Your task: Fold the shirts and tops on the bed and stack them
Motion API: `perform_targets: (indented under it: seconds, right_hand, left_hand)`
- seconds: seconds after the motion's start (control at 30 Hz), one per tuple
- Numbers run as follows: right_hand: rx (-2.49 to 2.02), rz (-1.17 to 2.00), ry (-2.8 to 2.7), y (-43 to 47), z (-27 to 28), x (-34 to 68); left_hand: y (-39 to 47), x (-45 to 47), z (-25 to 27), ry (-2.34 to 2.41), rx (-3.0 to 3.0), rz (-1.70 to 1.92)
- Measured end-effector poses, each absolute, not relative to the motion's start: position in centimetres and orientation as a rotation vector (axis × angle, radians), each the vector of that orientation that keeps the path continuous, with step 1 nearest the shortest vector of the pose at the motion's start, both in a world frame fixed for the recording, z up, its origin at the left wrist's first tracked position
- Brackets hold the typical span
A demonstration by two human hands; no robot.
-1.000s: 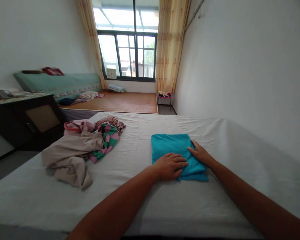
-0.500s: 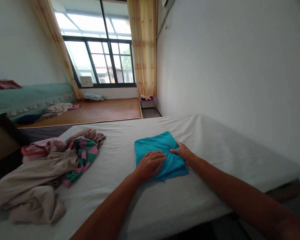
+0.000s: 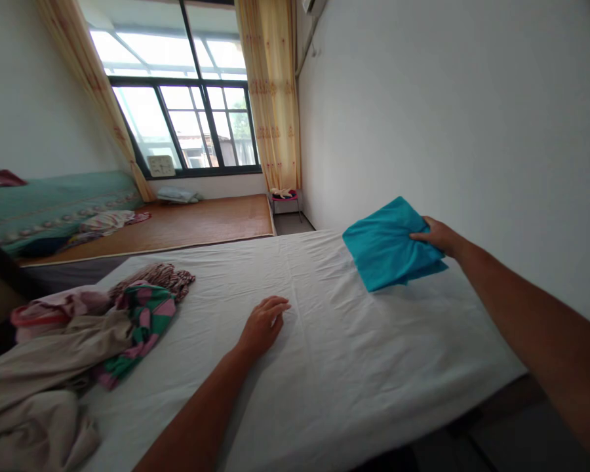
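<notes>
A folded turquoise garment (image 3: 388, 246) is lifted above the right side of the white-sheeted bed (image 3: 319, 367). My right hand (image 3: 440, 237) grips its right edge, thumb on top and the other fingers mostly hidden behind the cloth. Over the middle of the sheet is my left hand (image 3: 265, 324), holding nothing, its fingers loosely bent and a little apart. Whether it touches the sheet I cannot tell. What kind of garment the folded cloth is does not show.
Rumpled clothes lie on the left: beige trousers (image 3: 54, 354), a green-and-pink patterned piece (image 3: 145, 321) and a pink one (image 3: 63, 305). Beyond stands a second bed with a brown mat (image 3: 216, 219). A white wall (image 3: 447, 118) runs along the right.
My right hand has raised the turquoise garment off the sheet and carried it right. My left hand has come off the cloth and sits further left. The view has shifted slightly right.
</notes>
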State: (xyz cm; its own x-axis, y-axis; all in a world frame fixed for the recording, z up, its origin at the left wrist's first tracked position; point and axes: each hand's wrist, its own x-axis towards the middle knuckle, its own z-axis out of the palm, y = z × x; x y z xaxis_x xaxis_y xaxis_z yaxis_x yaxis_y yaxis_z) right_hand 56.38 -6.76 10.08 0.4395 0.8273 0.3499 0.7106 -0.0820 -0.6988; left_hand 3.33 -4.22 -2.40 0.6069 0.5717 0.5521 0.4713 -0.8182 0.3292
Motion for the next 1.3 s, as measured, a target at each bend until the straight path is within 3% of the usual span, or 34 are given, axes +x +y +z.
perform_targets:
  seconds: [0.13,0.37,0.57,1.3]
  right_hand:
    - [-2.178,-0.317,-1.292,-6.4,7.6,59.4]
    - [-2.249,-0.245,-1.788,-4.1,-0.9,50.1]
    - [-2.245,-0.359,-1.740,-4.9,-6.1,49.8]
    - [-2.228,-0.396,-1.628,-7.2,-7.4,53.7]
  left_hand:
    - [-4.3,3.5,-2.4,0.889,2.679,0.907]
    - [-4.2,2.9,-2.5,1.013,2.658,0.815]
    - [-4.5,2.4,-2.6,1.031,2.666,0.756]
    - [-4.0,1.1,-3.1,1.341,2.605,0.692]
